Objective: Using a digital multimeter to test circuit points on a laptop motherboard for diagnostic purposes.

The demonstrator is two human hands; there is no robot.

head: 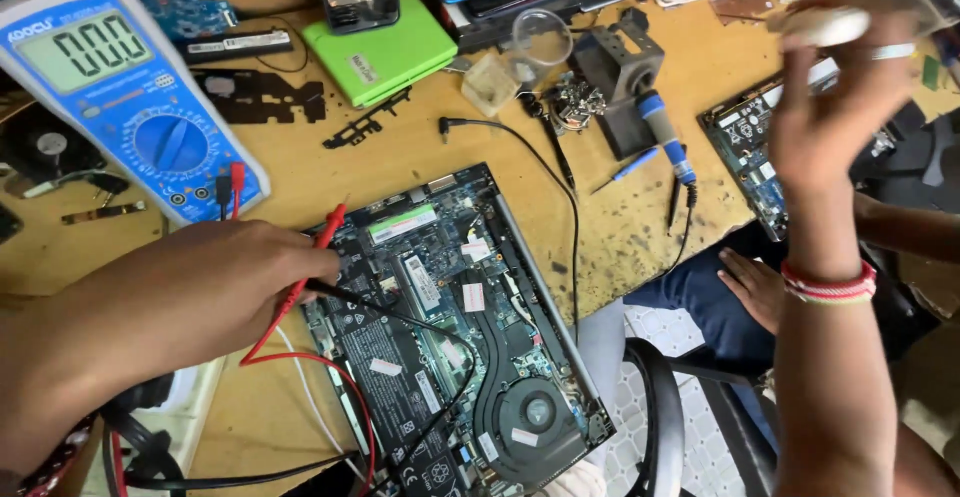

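The left hand (215, 287) is closed around two thin multimeter probes, a red probe (318, 257) and a black probe (335, 292), and their tips rest on the open laptop (460, 337) near its left edge. The laptop lies with its bottom cover off near the front edge of the wooden table (620, 227); it shows a dark green board, a flat black battery, curved copper-coloured heat pipes and a round black fan. Red and black cables run from the probes over the battery. The right hand (830, 97) is raised above the right side of the table, blurred, the fingers pinching a small white oval object (825, 27). A blue and grey multimeter (120, 87) with a round dial lies at the back left corner, and a soldering iron with blue grip (665, 137) stands behind the laptop.
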